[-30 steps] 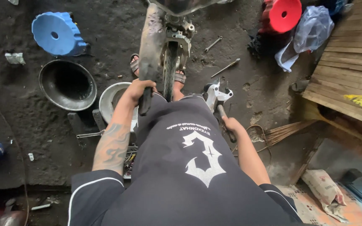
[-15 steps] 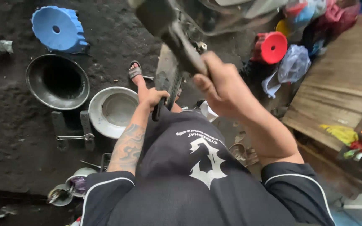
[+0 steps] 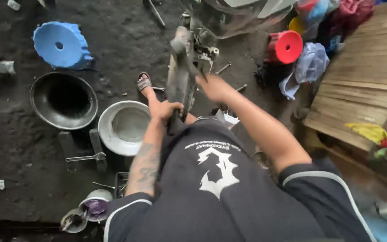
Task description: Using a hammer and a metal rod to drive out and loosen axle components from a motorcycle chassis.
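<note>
A long, dirty grey metal part [image 3: 178, 76] stands upright on the dark floor in front of my knees. My left hand [image 3: 169, 110] is closed around its lower end. My right hand [image 3: 213, 87] is blurred just to the right of the part, closed on a dark tool handle [image 3: 196, 71] whose head meets the part near its top. Behind the part is more machinery [image 3: 204, 51] with bolts and brackets. My sandalled foot [image 3: 144, 83] rests left of the part.
On the left lie a blue plastic cover [image 3: 61, 45], a black bowl [image 3: 63, 101], a metal basin [image 3: 124, 127], a wrench [image 3: 86, 157] and small cans [image 3: 95, 208]. A red stool [image 3: 287, 47], plastic bags [image 3: 312, 62] and a wooden platform [image 3: 363, 89] are on the right.
My right hand rose from beside my hip with a heavy tool, then swung down to the part's top. My left hand kept its grip on the part.
</note>
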